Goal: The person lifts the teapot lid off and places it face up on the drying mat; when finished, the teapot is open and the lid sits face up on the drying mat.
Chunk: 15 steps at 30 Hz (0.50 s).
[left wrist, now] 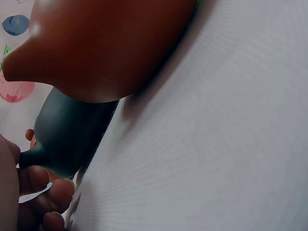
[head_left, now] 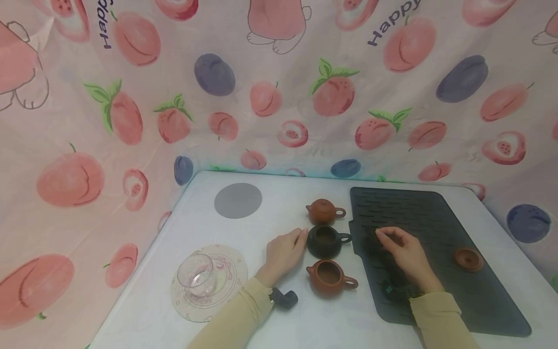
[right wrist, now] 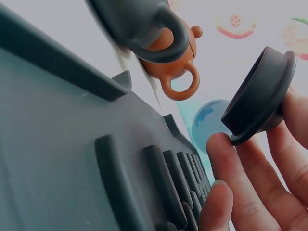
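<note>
A black teapot (head_left: pixel 324 245) without its lid stands in the middle of a row of three, spout to the left. My left hand (head_left: pixel 285 249) pinches that spout (left wrist: pixel 32 157) between thumb and fingers. Over the dark mat (head_left: pixel 462 305), my right hand (head_left: pixel 405 254) holds a black teapot lid (right wrist: pixel 260 94) by its edge and knob side, tilted, in the air. A lidless reddish-brown teapot (head_left: pixel 327 286) stands nearer me; a brown teapot (head_left: pixel 322 213) with its lid on stands behind the black one.
On the mat's right side lies a brown lid (head_left: pixel 469 259), upturned. A clear glass cup (head_left: pixel 196 276) stands on a round patterned coaster (head_left: pixel 233 295) at the left. Farther back is a grey disc (head_left: pixel 238 200). Fruit-printed cloth (head_left: pixel 270 72) walls off the white table (head_left: pixel 144 295).
</note>
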Available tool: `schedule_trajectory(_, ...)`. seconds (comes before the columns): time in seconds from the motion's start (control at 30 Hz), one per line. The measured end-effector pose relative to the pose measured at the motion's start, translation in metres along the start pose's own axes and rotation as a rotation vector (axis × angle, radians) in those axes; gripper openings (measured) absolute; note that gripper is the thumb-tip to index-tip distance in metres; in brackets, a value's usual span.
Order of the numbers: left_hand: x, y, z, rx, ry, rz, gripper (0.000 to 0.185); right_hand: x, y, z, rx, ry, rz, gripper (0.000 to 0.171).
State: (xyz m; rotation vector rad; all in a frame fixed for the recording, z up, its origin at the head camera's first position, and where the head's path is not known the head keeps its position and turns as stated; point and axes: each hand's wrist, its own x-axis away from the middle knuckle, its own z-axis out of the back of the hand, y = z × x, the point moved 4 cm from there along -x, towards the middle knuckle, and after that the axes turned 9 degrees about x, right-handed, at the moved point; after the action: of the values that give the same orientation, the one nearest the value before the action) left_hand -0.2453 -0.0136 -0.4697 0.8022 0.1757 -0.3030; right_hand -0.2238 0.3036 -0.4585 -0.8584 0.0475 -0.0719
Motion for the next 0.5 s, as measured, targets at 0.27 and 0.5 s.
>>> schedule_trajectory(0.27,-0.0002,-0.0003,-0.0007,-0.001,-0.005,0.010,0.043,-0.0003,0.0039,0.0026,-0.057,0.001,0.020,0.053)
schedule_trajectory(0.5,0.0000,-0.0006,-0.0006,0.003,-0.004,0.011,0.044,-0.0001,0.0054,0.0051,-0.082,-0.006,0.007,0.056)
